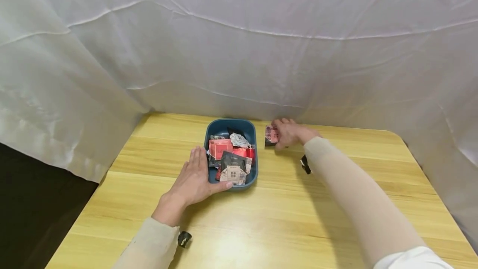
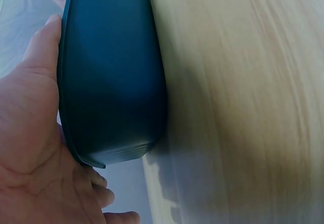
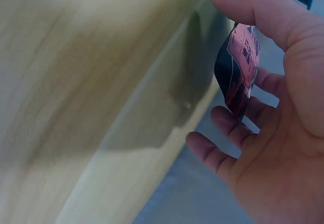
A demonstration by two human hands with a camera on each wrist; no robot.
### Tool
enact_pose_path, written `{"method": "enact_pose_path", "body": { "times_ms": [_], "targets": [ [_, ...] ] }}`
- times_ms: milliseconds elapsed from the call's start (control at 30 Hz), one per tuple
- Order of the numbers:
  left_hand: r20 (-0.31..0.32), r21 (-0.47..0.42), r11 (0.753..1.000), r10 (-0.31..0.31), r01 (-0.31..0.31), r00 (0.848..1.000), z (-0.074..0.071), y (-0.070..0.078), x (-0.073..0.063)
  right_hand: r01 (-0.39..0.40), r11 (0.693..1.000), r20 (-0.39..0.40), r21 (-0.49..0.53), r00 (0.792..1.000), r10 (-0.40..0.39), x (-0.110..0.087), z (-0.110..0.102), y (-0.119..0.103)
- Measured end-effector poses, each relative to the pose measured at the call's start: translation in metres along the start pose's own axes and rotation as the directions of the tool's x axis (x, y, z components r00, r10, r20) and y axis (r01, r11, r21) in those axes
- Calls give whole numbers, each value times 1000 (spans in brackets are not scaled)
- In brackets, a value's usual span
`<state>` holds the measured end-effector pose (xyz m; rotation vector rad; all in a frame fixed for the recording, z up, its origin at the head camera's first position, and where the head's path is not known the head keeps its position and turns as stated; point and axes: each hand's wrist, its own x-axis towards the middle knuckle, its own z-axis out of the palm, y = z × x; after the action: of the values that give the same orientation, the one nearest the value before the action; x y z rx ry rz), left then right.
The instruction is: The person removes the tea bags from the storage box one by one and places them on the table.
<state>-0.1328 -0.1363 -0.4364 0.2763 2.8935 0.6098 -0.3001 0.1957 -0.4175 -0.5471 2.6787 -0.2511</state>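
A dark blue plastic bin [image 1: 256, 169] stands on the table with several square sachets in it: a black one [image 1: 232, 167] on top near the front, a red one [image 1: 219, 148] and a whitish one [image 1: 239, 140] behind. My left hand [image 1: 192, 182] rests against the bin's left side, fingers straight, with the thumb over the near rim. In the left wrist view the palm lies along the blue wall [image 2: 114, 67]. To the right of the bin, my right hand [image 1: 288, 133] holds a black and pink sachet [image 1: 271, 134] by its edges between thumb and fingers, seen edge-on [image 3: 240, 67] in the right wrist view.
The wooden table [image 1: 291, 215] has its far edge close behind the bin and the right hand. A pale cloth curtain [image 1: 239, 61] hangs along the back and sides. A dark area [image 1: 37, 202] lies beyond the table's left edge.
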Motion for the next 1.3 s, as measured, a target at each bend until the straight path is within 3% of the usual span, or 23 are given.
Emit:
{"method": "enact_pose_path", "body": {
  "times_ms": [233,633,900,1000,1133,1233,1300],
  "targets": [
    [-2,2,1000,0,0,1000,-1,0,-3,-32,999,50,-5,998,32,5,4,0],
    [4,-21,1000,-3,3,1000,2,2,-3,-16,1000,60,13,998,15,9,7,7],
    [10,-30,1000,-2,3,1000,5,5,-3,-27,999,65,18,998,26,0,10,7],
    [8,-31,1000,2,-2,1000,6,6,-2,-31,999,23,27,999,30,-5,8,2],
    [2,-33,999,4,-4,1000,5,8,0,28,999,-86,17,996,-27,-17,0,-15],
    [3,-35,999,6,-6,1000,4,8,0,84,996,-195,-28,977,-88,-28,-5,-37],
    [2,-38,999,8,-8,1000,4,9,1,124,991,-271,-52,953,-134,-35,-4,-55]
  ]
}}
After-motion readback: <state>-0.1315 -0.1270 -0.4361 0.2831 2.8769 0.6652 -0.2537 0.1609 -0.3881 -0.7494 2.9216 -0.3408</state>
